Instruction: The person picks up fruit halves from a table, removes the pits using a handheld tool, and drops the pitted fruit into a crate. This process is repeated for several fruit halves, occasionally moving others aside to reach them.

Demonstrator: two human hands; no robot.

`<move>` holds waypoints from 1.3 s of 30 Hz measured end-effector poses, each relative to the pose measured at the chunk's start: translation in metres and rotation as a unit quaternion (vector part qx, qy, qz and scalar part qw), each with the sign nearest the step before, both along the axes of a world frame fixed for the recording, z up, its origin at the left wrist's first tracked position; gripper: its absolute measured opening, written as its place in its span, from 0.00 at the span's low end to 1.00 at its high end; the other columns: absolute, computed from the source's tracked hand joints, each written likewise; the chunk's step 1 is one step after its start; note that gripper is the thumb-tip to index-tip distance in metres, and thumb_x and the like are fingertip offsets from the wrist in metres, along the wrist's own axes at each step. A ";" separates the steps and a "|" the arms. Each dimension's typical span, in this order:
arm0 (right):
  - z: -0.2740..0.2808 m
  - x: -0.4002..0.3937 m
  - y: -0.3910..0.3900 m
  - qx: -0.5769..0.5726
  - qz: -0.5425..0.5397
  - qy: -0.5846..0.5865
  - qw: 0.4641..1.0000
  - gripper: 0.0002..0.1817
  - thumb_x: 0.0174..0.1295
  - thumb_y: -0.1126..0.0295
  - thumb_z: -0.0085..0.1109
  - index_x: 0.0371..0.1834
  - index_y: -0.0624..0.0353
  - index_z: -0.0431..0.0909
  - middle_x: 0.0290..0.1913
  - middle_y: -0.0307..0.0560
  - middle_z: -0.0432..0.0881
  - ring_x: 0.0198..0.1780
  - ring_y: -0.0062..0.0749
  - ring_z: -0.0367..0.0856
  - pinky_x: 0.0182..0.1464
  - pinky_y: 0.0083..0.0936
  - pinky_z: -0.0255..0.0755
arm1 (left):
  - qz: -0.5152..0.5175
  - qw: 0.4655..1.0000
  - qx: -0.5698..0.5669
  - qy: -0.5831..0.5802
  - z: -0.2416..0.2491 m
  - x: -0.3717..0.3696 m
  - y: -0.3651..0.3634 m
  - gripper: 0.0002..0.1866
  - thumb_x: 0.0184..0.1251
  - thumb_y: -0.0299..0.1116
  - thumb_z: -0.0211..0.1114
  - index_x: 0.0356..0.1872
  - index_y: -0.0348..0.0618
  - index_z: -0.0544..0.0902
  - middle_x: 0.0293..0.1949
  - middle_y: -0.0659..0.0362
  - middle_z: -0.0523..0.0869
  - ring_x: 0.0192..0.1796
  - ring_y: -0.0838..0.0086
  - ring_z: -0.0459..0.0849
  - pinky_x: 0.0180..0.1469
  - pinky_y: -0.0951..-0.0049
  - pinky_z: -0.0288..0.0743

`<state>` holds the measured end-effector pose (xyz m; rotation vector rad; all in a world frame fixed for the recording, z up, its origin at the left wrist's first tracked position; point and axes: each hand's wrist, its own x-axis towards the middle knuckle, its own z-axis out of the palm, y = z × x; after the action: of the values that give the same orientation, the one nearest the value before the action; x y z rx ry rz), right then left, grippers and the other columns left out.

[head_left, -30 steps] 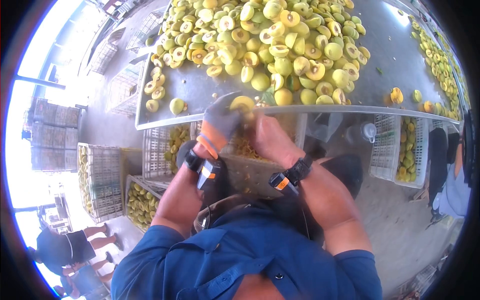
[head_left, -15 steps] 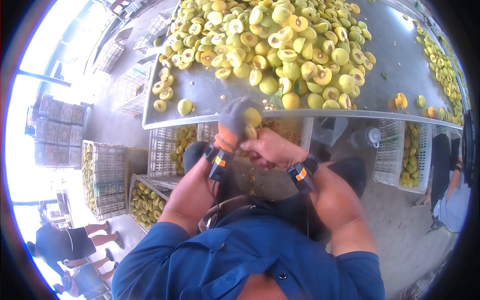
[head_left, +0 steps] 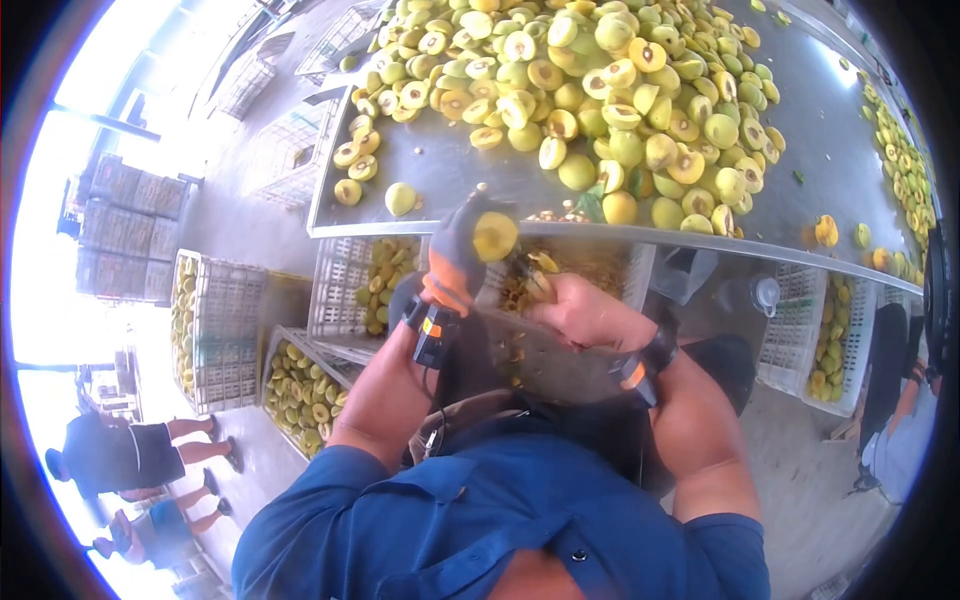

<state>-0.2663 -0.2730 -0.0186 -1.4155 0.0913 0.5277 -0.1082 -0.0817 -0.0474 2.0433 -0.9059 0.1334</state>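
Observation:
My left hand [head_left: 462, 250], in a grey and orange glove, is closed on a yellow stone-fruit half [head_left: 495, 236], its cut face showing, just in front of the table edge. To its right and lower, my bare right hand [head_left: 590, 312] has its fingers curled closed. A small pale-yellow piece [head_left: 541, 287] shows at its fingertips; blur hides what it is. Below both hands is a crate [head_left: 636, 275] with brownish-yellow bits in it. A big heap of halved and whole yellow-green stone fruit [head_left: 600, 110] lies on the metal table [head_left: 440, 185] ahead.
Crates of fruit stand to the left [head_left: 215, 335], by my left leg [head_left: 305, 390], and to the right [head_left: 825, 345]. A clear plastic jug [head_left: 757, 297] is under the table edge. Two people [head_left: 125, 455] are at the far left; another person [head_left: 905, 430] is at the right.
My hands have come apart: the right has moved right and slightly down with a pale-yellow piece at its fingertips. The left has turned, so the cut face of the fruit half shows.

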 end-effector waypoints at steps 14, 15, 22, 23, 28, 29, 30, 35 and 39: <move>-0.002 0.000 0.007 -0.264 -0.038 -0.078 0.961 0.20 0.70 0.59 0.65 0.50 0.69 0.80 0.44 0.73 0.88 0.51 0.70 0.87 0.55 0.51 0.79 | 0.289 0.925 0.234 -0.079 0.036 0.098 0.153 0.21 0.69 0.42 0.76 0.57 0.42 0.90 0.54 0.47 0.90 0.56 0.49 0.88 0.60 0.54 0.82; -0.004 0.002 0.009 -0.264 -0.034 -0.078 0.961 0.20 0.70 0.59 0.65 0.50 0.69 0.80 0.44 0.73 0.88 0.51 0.70 0.87 0.55 0.51 0.79 | 0.245 0.944 0.212 -0.062 0.036 0.107 0.130 0.22 0.68 0.43 0.76 0.56 0.41 0.89 0.54 0.45 0.89 0.59 0.46 0.86 0.63 0.52 0.80; 0.002 0.010 0.009 -0.241 -0.041 -0.060 0.968 0.20 0.70 0.60 0.65 0.50 0.69 0.79 0.44 0.74 0.87 0.50 0.71 0.86 0.54 0.53 0.78 | 0.140 0.967 0.209 0.035 0.008 0.168 0.064 0.22 0.67 0.45 0.75 0.58 0.46 0.91 0.56 0.46 0.93 0.54 0.52 0.92 0.62 0.59 0.85; 0.003 0.012 0.008 -0.238 -0.052 -0.068 0.967 0.19 0.70 0.60 0.65 0.50 0.69 0.79 0.44 0.74 0.87 0.51 0.72 0.86 0.53 0.53 0.78 | 0.123 0.969 0.101 0.192 0.018 0.166 0.058 0.20 0.69 0.40 0.73 0.59 0.44 0.91 0.58 0.47 0.93 0.53 0.55 0.93 0.61 0.61 0.85; 0.008 0.025 0.012 -0.200 -0.119 -0.147 0.961 0.19 0.70 0.61 0.64 0.49 0.69 0.78 0.44 0.75 0.86 0.51 0.74 0.84 0.53 0.54 0.77 | -0.006 0.981 -0.028 0.190 0.052 0.093 0.026 0.19 0.68 0.25 0.70 0.61 0.39 0.89 0.55 0.50 0.93 0.50 0.68 0.93 0.56 0.66 0.86; 0.006 0.026 0.012 -0.182 -0.139 -0.150 0.962 0.18 0.71 0.62 0.63 0.50 0.69 0.78 0.43 0.75 0.86 0.50 0.75 0.83 0.52 0.54 0.77 | -0.030 0.998 0.020 0.055 0.042 0.086 0.022 0.20 0.65 0.26 0.74 0.59 0.41 0.90 0.53 0.52 0.95 0.49 0.71 0.94 0.52 0.68 0.86; 0.006 0.027 0.013 -0.163 -0.154 -0.159 0.961 0.18 0.71 0.62 0.62 0.50 0.70 0.78 0.43 0.75 0.86 0.50 0.75 0.83 0.52 0.54 0.77 | -0.040 0.996 -0.001 0.076 0.045 0.067 0.009 0.20 0.65 0.25 0.75 0.59 0.41 0.91 0.50 0.53 0.95 0.48 0.72 0.93 0.52 0.69 0.86; -0.001 0.021 0.014 -0.118 -0.213 -0.189 0.951 0.18 0.71 0.63 0.62 0.52 0.69 0.79 0.43 0.74 0.86 0.51 0.74 0.84 0.52 0.53 0.77 | -0.070 0.950 -0.127 0.277 0.038 0.004 -0.031 0.19 0.69 0.25 0.71 0.60 0.40 0.90 0.48 0.54 0.95 0.48 0.74 0.92 0.53 0.72 0.84; 0.005 0.013 0.011 -0.085 -0.220 -0.172 0.956 0.16 0.71 0.65 0.61 0.53 0.68 0.80 0.46 0.71 0.87 0.53 0.70 0.85 0.54 0.51 0.77 | -0.060 0.983 -0.067 0.159 0.022 -0.013 -0.038 0.17 0.74 0.22 0.65 0.62 0.38 0.87 0.52 0.53 0.94 0.51 0.71 0.91 0.55 0.71 0.84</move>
<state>-0.2535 -0.2616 -0.0132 -1.5759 0.1703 -0.1000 -0.1212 -0.1194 -0.0257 1.8144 -0.7917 -0.1892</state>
